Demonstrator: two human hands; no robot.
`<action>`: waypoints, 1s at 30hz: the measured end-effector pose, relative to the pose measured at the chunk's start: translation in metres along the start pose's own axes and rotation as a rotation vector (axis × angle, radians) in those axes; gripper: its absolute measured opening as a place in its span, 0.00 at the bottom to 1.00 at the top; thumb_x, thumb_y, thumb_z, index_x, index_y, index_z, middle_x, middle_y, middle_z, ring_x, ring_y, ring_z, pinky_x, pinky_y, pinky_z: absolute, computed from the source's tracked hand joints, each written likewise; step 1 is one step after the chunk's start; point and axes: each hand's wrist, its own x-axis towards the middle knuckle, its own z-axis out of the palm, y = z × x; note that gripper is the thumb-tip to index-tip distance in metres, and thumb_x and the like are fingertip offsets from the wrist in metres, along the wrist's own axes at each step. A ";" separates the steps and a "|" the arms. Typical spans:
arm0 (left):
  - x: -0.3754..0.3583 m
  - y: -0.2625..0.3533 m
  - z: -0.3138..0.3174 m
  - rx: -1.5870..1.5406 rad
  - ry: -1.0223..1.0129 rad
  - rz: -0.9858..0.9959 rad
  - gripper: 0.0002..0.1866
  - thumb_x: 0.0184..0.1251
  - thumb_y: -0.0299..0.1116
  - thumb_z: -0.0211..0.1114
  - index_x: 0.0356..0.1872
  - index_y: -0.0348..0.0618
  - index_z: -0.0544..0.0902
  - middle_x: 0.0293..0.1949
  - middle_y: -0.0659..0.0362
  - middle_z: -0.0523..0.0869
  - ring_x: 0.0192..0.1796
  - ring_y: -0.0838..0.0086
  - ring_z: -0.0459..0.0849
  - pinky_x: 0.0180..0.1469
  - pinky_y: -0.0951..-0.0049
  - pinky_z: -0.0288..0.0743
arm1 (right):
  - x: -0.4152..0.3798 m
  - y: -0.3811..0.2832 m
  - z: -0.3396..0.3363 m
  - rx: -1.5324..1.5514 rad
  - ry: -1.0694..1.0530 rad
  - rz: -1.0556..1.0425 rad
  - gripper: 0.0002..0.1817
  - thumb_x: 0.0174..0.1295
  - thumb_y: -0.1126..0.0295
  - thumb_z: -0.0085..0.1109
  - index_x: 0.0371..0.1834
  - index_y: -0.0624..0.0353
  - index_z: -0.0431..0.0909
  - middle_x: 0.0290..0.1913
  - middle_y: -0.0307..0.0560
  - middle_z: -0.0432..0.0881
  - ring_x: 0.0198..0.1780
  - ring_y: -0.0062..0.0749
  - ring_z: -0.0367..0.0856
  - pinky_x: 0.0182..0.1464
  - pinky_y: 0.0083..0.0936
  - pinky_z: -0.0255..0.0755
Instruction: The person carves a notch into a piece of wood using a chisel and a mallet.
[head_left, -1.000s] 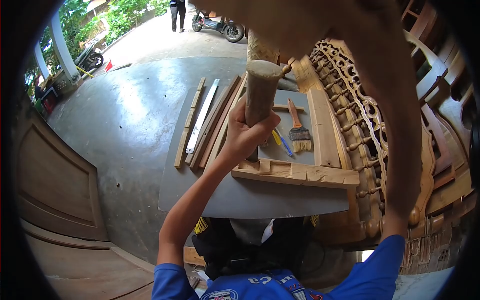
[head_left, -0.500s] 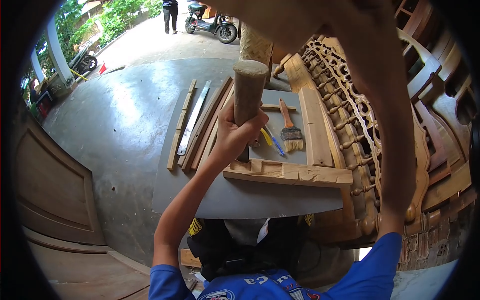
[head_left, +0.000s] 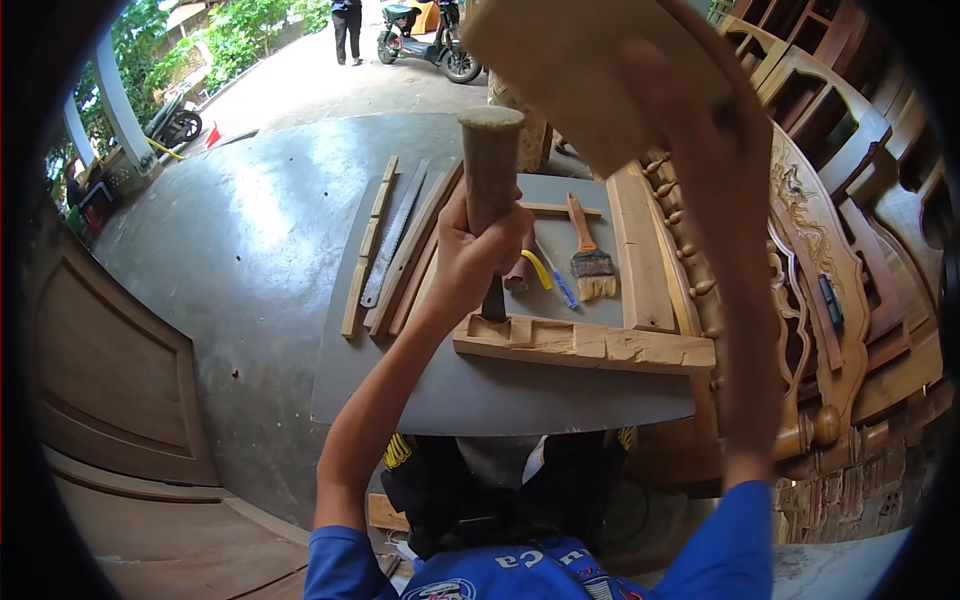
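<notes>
My left hand (head_left: 478,255) is wrapped round the thick wooden handle of a chisel (head_left: 491,160), which stands almost upright. The dark blade goes down to a notch near the left end of a pale wooden bar (head_left: 590,345). Several squared cuts show along this bar, which lies across the near part of a grey board (head_left: 450,395). High at the upper right, my right hand (head_left: 705,115) grips a broad wooden block (head_left: 560,75), blurred and partly cut off by the frame. The block is apart from the chisel's handle top.
A brush (head_left: 588,255), a blue pen (head_left: 563,288), a saw blade (head_left: 395,240) and wooden strips (head_left: 368,250) lie on the board. A wooden plank (head_left: 640,260) and carved furniture (head_left: 800,220) stand on the right. Beyond are a person (head_left: 346,30) and a scooter (head_left: 430,45).
My right hand has come lower and to the left, bringing the wooden block into view. My left hand keeps its hold on the chisel at the notch. The whole view has shifted slightly.
</notes>
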 end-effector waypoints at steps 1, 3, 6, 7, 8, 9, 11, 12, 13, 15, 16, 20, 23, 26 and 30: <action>0.001 0.001 -0.002 -0.029 -0.009 -0.015 0.11 0.55 0.25 0.58 0.38 0.41 0.68 0.19 0.66 0.70 0.14 0.87 0.63 0.15 0.84 0.53 | -0.024 0.009 0.006 0.150 0.178 -0.007 0.25 0.56 0.63 0.60 0.55 0.64 0.69 0.44 0.47 0.78 0.45 0.25 0.76 0.46 0.18 0.72; 0.006 0.001 0.000 -0.043 0.013 -0.043 0.11 0.55 0.25 0.58 0.37 0.41 0.67 0.18 0.65 0.69 0.13 0.88 0.60 0.13 0.84 0.49 | -0.068 0.043 0.015 0.009 0.390 0.105 0.25 0.57 0.64 0.58 0.56 0.64 0.67 0.47 0.49 0.76 0.45 0.24 0.75 0.44 0.18 0.72; 0.017 0.001 -0.002 -0.051 0.016 -0.105 0.08 0.55 0.26 0.58 0.34 0.43 0.67 0.18 0.64 0.69 0.12 0.87 0.60 0.12 0.84 0.47 | -0.121 0.072 0.028 0.005 0.408 0.378 0.25 0.58 0.64 0.59 0.56 0.65 0.68 0.50 0.50 0.74 0.47 0.25 0.75 0.45 0.19 0.71; 0.021 0.001 -0.003 -0.055 0.011 -0.155 0.08 0.57 0.28 0.57 0.35 0.44 0.68 0.18 0.65 0.69 0.12 0.88 0.59 0.12 0.84 0.47 | -0.132 0.078 0.030 0.047 0.417 0.486 0.25 0.58 0.65 0.59 0.56 0.65 0.68 0.50 0.50 0.75 0.47 0.25 0.74 0.45 0.20 0.71; 0.023 -0.001 -0.004 -0.063 0.007 -0.206 0.08 0.58 0.30 0.56 0.36 0.45 0.68 0.18 0.66 0.68 0.11 0.88 0.58 0.11 0.85 0.47 | -0.139 0.080 0.031 0.033 0.420 0.500 0.25 0.58 0.65 0.59 0.56 0.64 0.68 0.50 0.50 0.75 0.47 0.25 0.75 0.45 0.20 0.71; 0.025 -0.003 -0.005 -0.073 0.006 -0.260 0.08 0.59 0.32 0.55 0.37 0.46 0.68 0.18 0.66 0.68 0.11 0.88 0.58 0.11 0.85 0.46 | -0.144 0.081 0.032 0.018 0.421 0.516 0.24 0.57 0.65 0.59 0.56 0.64 0.68 0.50 0.50 0.75 0.46 0.25 0.75 0.44 0.20 0.71; 0.025 -0.009 -0.009 -0.102 0.047 -0.309 0.08 0.60 0.35 0.55 0.37 0.48 0.69 0.18 0.67 0.67 0.11 0.89 0.57 0.11 0.86 0.45 | -0.150 0.085 0.032 -0.023 0.425 0.494 0.24 0.57 0.66 0.60 0.56 0.64 0.69 0.50 0.50 0.75 0.45 0.25 0.75 0.43 0.20 0.72; 0.024 -0.011 -0.013 -0.114 0.066 -0.336 0.08 0.61 0.37 0.54 0.38 0.48 0.69 0.18 0.68 0.67 0.11 0.89 0.56 0.11 0.87 0.45 | -0.153 0.087 0.032 -0.046 0.431 0.451 0.24 0.57 0.66 0.60 0.55 0.63 0.69 0.50 0.50 0.75 0.44 0.24 0.75 0.42 0.20 0.72; 0.023 -0.013 -0.016 -0.125 0.086 -0.364 0.08 0.61 0.38 0.54 0.38 0.49 0.69 0.18 0.68 0.66 0.11 0.90 0.56 0.11 0.87 0.44 | -0.156 0.089 0.032 -0.067 0.436 0.410 0.24 0.57 0.66 0.60 0.55 0.63 0.69 0.49 0.50 0.76 0.44 0.24 0.76 0.41 0.20 0.72; 0.027 -0.015 -0.023 -0.230 0.113 -0.421 0.08 0.62 0.40 0.53 0.38 0.50 0.70 0.18 0.69 0.66 0.11 0.90 0.55 0.10 0.88 0.44 | -0.156 0.086 0.032 -0.073 0.410 0.461 0.24 0.57 0.66 0.60 0.55 0.63 0.69 0.49 0.51 0.76 0.44 0.24 0.76 0.41 0.20 0.72; 0.028 -0.014 -0.024 -0.237 0.099 -0.448 0.09 0.62 0.40 0.54 0.38 0.50 0.70 0.19 0.69 0.66 0.11 0.91 0.55 0.10 0.88 0.44 | -0.154 0.085 0.033 -0.072 0.397 0.478 0.24 0.56 0.67 0.60 0.55 0.63 0.69 0.48 0.51 0.77 0.44 0.24 0.76 0.41 0.20 0.72; 0.039 0.003 -0.016 -0.172 -0.032 -0.560 0.10 0.62 0.41 0.55 0.38 0.50 0.71 0.19 0.69 0.66 0.11 0.91 0.55 0.10 0.89 0.44 | -0.154 0.087 0.035 -0.120 0.404 0.497 0.23 0.56 0.67 0.61 0.54 0.63 0.70 0.47 0.51 0.77 0.44 0.26 0.76 0.42 0.21 0.72; 0.043 0.022 -0.002 -0.036 -0.002 -0.495 0.11 0.61 0.41 0.57 0.37 0.48 0.70 0.20 0.68 0.68 0.12 0.91 0.56 0.10 0.88 0.46 | -0.153 0.083 0.034 -0.140 0.401 0.519 0.23 0.56 0.68 0.61 0.54 0.63 0.70 0.47 0.51 0.77 0.45 0.27 0.77 0.42 0.22 0.72; 0.033 0.040 0.007 0.117 0.069 -0.277 0.10 0.61 0.37 0.57 0.37 0.46 0.70 0.20 0.66 0.70 0.12 0.90 0.58 0.12 0.87 0.48 | -0.156 0.093 0.035 -0.167 0.401 0.428 0.22 0.56 0.68 0.61 0.54 0.64 0.70 0.47 0.51 0.77 0.44 0.27 0.77 0.42 0.22 0.72; 0.015 0.043 0.010 0.177 0.069 -0.154 0.09 0.61 0.32 0.56 0.39 0.44 0.69 0.20 0.64 0.71 0.12 0.88 0.60 0.12 0.85 0.50 | -0.155 0.090 0.036 -0.103 0.411 0.445 0.22 0.56 0.69 0.61 0.54 0.64 0.70 0.47 0.50 0.77 0.44 0.27 0.77 0.41 0.22 0.72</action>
